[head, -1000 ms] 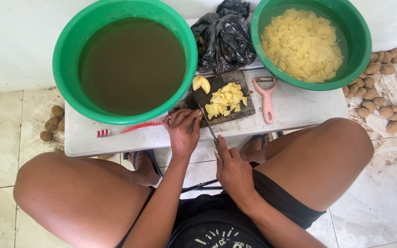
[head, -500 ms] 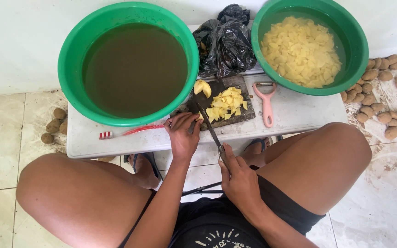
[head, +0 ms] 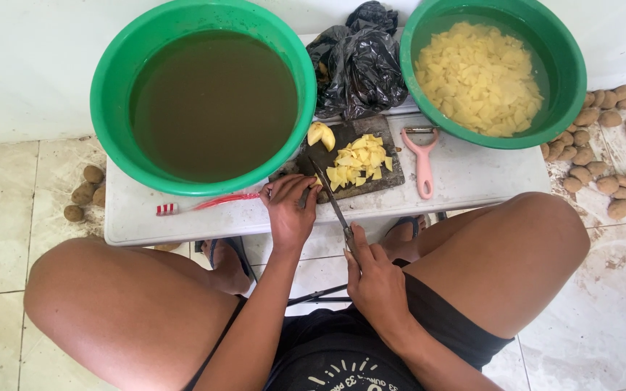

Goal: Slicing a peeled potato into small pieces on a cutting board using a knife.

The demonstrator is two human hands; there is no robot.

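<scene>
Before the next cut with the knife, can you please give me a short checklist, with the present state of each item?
1. Right hand grips the knife by its handle: ok.
2. Left hand pins a potato piece at the near edge of the cutting board: ok, though the piece is mostly hidden.
3. Left fingertips clear of the blade: not ok, the blade runs right beside them.
4. Free room on the board: not ok, the pile of cut potato fills its middle.
5. Board lies fully on the table: cannot tell, the hand hides its near corner.
6. Pink peeler clear of the blade: ok, it lies right of the board.
</scene>
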